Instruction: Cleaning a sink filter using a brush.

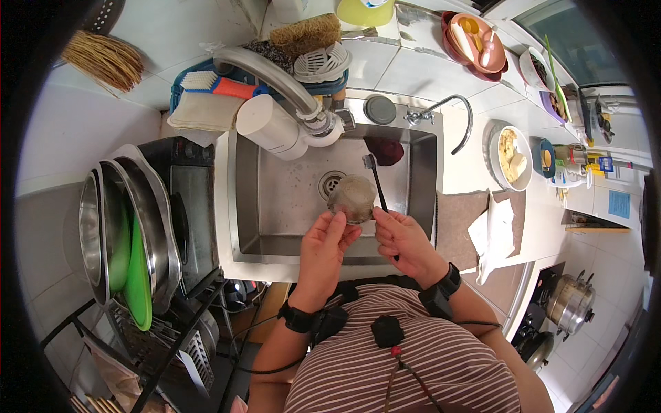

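A round, fine-mesh sink strainer (353,195), greyish-brown, is held over the stainless steel sink (279,211). My left hand (326,242) pinches its near rim between thumb and fingers. In my right hand (405,240) is a black toothbrush (378,180), its bristle head up and pointing away from me. The fingertips of that hand also touch the strainer's right edge. Behind the strainer, partly covered by it, lies the open drain (332,184). A dark red cloth or sponge (386,151) rests at the back right of the basin.
A faucet (279,77) with a white filter unit (271,126) reaches over the sink's back left. A thin curved tap (449,100) and a round dark lid (380,109) stand behind. Metal bowls (155,222) lean at left. A bowl of food (500,155) and a white cloth (493,229) lie right.
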`<action>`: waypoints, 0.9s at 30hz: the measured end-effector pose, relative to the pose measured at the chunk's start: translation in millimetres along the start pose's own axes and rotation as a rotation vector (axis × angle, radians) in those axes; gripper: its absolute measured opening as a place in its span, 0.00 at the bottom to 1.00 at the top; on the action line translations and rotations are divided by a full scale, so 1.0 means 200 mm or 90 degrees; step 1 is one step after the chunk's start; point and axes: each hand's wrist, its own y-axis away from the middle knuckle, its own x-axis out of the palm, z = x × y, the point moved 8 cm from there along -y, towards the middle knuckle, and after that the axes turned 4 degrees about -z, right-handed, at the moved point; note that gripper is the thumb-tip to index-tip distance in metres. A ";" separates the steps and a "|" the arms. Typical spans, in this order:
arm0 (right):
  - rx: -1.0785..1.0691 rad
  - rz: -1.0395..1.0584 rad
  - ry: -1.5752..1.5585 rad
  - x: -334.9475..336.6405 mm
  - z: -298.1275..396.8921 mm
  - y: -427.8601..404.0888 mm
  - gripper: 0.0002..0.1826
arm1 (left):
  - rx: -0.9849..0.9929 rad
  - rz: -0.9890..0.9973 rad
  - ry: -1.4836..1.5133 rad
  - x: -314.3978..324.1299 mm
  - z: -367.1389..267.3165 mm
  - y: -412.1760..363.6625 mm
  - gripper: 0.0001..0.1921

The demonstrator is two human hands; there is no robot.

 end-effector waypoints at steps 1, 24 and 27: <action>-0.035 -0.008 0.067 0.00 0.03 0.01 0.12 | 0.000 -0.001 0.000 0.00 0.00 0.00 0.09; -0.377 0.066 0.482 0.11 0.30 0.04 0.25 | 0.044 0.084 -0.234 0.04 -0.08 0.06 0.16; -0.376 0.059 0.472 0.11 0.28 0.04 0.25 | 0.005 0.095 -0.181 0.01 -0.06 0.06 0.19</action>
